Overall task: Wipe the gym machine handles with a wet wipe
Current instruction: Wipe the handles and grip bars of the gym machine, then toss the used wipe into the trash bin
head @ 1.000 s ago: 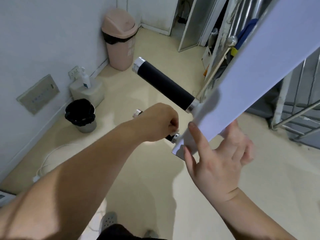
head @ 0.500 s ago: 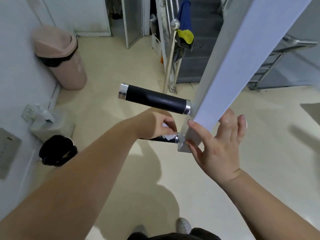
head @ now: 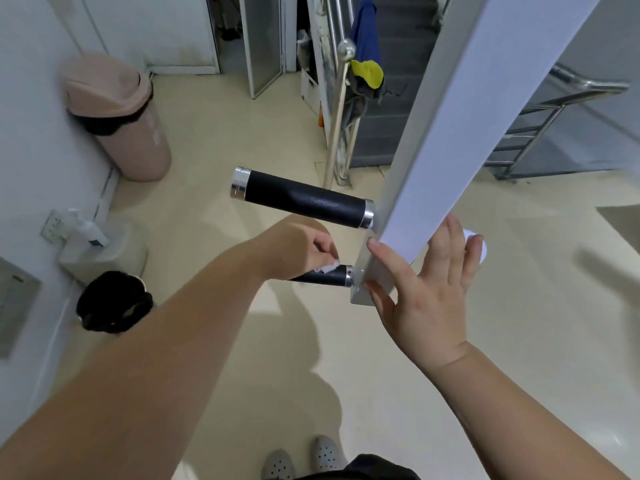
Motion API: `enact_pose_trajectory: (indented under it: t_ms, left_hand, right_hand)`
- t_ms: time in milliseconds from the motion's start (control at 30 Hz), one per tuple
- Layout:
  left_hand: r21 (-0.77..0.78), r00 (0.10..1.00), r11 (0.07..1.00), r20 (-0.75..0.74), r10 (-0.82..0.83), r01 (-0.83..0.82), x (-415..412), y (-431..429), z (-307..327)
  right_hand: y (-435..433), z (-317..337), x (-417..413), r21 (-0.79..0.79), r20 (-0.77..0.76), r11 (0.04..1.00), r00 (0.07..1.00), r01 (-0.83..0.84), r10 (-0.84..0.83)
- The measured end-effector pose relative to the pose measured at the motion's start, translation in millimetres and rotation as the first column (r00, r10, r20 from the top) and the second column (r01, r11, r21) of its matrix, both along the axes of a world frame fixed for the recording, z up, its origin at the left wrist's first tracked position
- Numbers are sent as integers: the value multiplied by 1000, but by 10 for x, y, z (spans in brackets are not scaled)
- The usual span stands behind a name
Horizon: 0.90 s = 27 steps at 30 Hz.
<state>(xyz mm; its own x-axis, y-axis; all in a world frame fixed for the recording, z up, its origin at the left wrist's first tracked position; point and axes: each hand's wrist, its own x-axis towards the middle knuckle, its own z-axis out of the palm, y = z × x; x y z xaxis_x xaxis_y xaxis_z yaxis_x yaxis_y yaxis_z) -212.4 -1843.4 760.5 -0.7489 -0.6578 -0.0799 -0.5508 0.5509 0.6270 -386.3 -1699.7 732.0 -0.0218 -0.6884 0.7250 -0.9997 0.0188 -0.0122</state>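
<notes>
Two black handles with silver end caps stick out leftward from a white machine bar (head: 485, 116). The upper handle (head: 304, 199) is bare. My left hand (head: 298, 249) grips the lower handle (head: 327, 276) with a white wet wipe (head: 327, 268) bunched under its fingers; only the handle's right end shows. My right hand (head: 426, 289) holds the bottom end of the bar, thumb on the near face and straight fingers behind it.
A pink swing-lid bin (head: 117, 112) stands against the left wall. Below it sit a white container with a spray bottle (head: 100, 247) and a small black-bagged bin (head: 114, 301). A steel stair railing (head: 341, 109) with hanging cloths is behind the bar. My shoes (head: 301, 459) show below.
The view has swung left to right and settled. My left hand slid a little left along the lower handle, baring more of its right end. My right hand stays on the bar.
</notes>
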Motion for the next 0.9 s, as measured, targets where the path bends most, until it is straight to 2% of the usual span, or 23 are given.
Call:
enact_pose_trajectory:
  t_ms: [100, 200, 300, 400, 533, 633, 700, 733, 800, 900]
  left_hand:
    - [-111, 999, 994, -49, -18, 12, -139, 150, -43]
    - [-166, 997, 984, -49, 62, -69, 21, 242, -85]
    - [-336, 986, 927, -62, 153, -166, 337, 248, -184]
    - [-433, 964, 863, -71, 256, -261, 636, 294, -223]
    - [-530, 949, 789, -118, 294, -310, 767, 447, -256]
    - [-541, 910, 736, -175, 375, -407, 885, 521, -344]
    - [-540, 883, 707, -183, 431, -457, 995, 562, -428]
    - [-527, 870, 702, -185, 456, -480, 1059, 583, -471]
    - [-477, 828, 683, -219, 516, -553, 1214, 620, -562]
    - [-335, 715, 634, -260, 649, -697, 1522, 648, -698]
  right_hand:
    - [45, -73, 27, 29, 13, 1000, 1000, 4, -4]
    - [63, -203, 122, 13, 74, 1000, 997, -3, 2]
    - [66, -332, 249, -1, 153, 999, 988, -36, 36]
    - [143, -482, 386, 71, 201, 989, 973, -130, 114]
    - [282, -699, 457, 171, 152, 965, 973, -197, 171]
    - [332, -771, 450, 192, 67, 938, 957, -289, 282]
    - [369, -847, 546, 237, -50, 877, 896, -418, 440]
    - [377, -880, 627, 262, -56, 847, 869, -463, 492]
    - [316, -897, 790, 277, 40, 806, 845, -523, 534]
    - [82, -827, 987, 267, 140, 746, 791, -610, 596]
